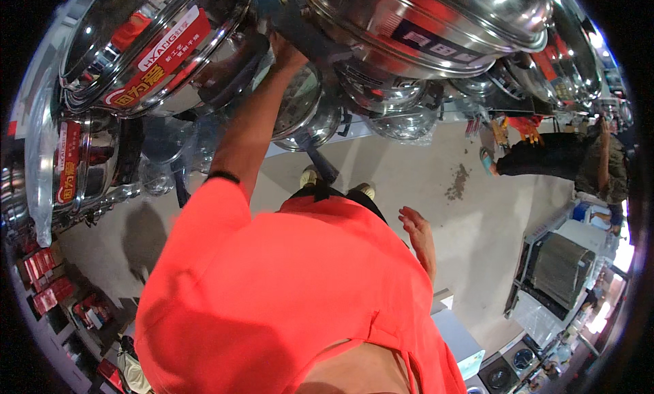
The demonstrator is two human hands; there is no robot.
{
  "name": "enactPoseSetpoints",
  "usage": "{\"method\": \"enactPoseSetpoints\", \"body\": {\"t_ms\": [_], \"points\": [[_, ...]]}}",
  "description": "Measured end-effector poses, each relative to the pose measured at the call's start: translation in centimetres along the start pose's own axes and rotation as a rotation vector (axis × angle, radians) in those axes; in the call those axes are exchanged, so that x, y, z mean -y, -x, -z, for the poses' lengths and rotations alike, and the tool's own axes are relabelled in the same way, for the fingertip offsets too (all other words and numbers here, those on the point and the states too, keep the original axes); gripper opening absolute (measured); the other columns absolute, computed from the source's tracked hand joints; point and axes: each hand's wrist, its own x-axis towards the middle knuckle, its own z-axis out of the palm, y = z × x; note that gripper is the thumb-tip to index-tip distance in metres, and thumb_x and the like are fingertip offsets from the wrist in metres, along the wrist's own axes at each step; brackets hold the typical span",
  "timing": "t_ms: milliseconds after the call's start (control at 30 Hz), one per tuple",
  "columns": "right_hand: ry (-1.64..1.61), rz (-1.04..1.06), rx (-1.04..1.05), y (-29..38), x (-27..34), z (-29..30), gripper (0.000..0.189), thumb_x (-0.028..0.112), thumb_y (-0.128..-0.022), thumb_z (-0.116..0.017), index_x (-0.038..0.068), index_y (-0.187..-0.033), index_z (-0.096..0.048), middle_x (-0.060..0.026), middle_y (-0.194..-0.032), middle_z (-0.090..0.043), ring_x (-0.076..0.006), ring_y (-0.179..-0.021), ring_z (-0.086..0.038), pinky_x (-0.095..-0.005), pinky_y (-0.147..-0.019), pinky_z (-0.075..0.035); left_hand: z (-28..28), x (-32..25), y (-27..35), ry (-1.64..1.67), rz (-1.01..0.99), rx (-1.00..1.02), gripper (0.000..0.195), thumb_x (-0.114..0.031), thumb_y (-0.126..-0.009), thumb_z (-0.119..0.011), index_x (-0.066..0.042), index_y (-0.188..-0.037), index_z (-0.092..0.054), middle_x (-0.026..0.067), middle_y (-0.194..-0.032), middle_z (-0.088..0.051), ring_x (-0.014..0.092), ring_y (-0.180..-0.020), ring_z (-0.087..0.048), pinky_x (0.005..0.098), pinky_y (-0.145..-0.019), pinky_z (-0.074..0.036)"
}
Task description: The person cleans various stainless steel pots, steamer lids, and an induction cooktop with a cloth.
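Note:
My left hand (287, 50) reaches forward among the pots on the shelf. Its fingers run into shadow beside a dark handle (306, 29), so I cannot tell whether they grip it. Left of that arm stands a large stainless steel pot (168, 100) with a red printed band. On the other side is a big steel steamer pot (357, 16) with a dark label. Under the forearm sits a pan with a glass lid (301, 100), and a black pan handle (322, 161) juts out over the floor. My right hand (419, 233) hangs at my side, holding nothing, its fingers slightly apart.
More steel pots (401, 120), some in clear plastic, line the shelf. Another person (541, 154) stands at the right. A boxy dark-topped appliance (562, 271) and gas cooktops (498, 378) are at lower right. Red boxes (41, 271) sit at far left.

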Motion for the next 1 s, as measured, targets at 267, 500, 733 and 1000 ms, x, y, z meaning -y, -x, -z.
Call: {"method": "enactPoseSetpoints", "body": {"t_ms": [267, 500, 733, 1000], "points": [[0.302, 0.162, 0.113, -4.7, 1.9, 2.6, 0.034, 0.014, -0.092, -0.052, -0.001, -0.123, -0.054, -0.0128, -0.118, -0.062, -0.0213, -0.109, -0.059, -0.0309, -0.092, -0.045, 8.0, -13.1, 11.2, 0.033, 0.144, 0.005, 0.049, -0.021, -0.087, -0.059, -0.014, -0.134, -0.044, 0.0237, -0.138, -0.033, 0.044, -0.126, -0.031, 0.0545, -0.102, -0.025], [0.136, 0.236, 0.116, -5.5, -0.6, 4.8, 0.034, 0.023, -0.093, -0.051, 0.001, -0.117, -0.058, -0.0168, -0.112, -0.063, -0.0281, -0.104, -0.060, -0.0351, -0.089, -0.045, 8.1, -17.9, 12.0, 0.056, 0.103, 0.071, 0.045, -0.023, -0.085, -0.061, -0.010, -0.127, -0.049, 0.0244, -0.136, -0.035, 0.042, -0.121, -0.036, 0.0541, -0.100, -0.028], [0.134, 0.119, 0.123, -5.0, -3.4, 9.2, 0.033, 0.017, -0.091, -0.054, -0.001, -0.119, -0.056, -0.0136, -0.113, -0.064, -0.0230, -0.105, -0.060, -0.0326, -0.090, -0.046, 7.1, -23.2, 11.5, 0.186, -0.129, 0.031, 0.051, -0.016, -0.075, -0.071, -0.008, -0.122, -0.054, 0.0212, -0.131, -0.042, 0.042, -0.118, -0.041, 0.0508, -0.097, -0.033], [-0.019, 0.077, -0.017, -6.2, -8.0, 14.7, 0.031, 0.014, -0.090, -0.056, -0.002, -0.117, -0.057, -0.0118, -0.109, -0.066, -0.0198, -0.101, -0.061, -0.0306, -0.086, -0.047, 3.4, -29.8, 5.9, 0.241, -0.324, 0.174, 0.052, -0.015, -0.081, -0.067, -0.005, -0.128, -0.048, 0.0231, -0.135, -0.039, 0.042, -0.123, -0.039, 0.0502, -0.101, -0.032]]}}
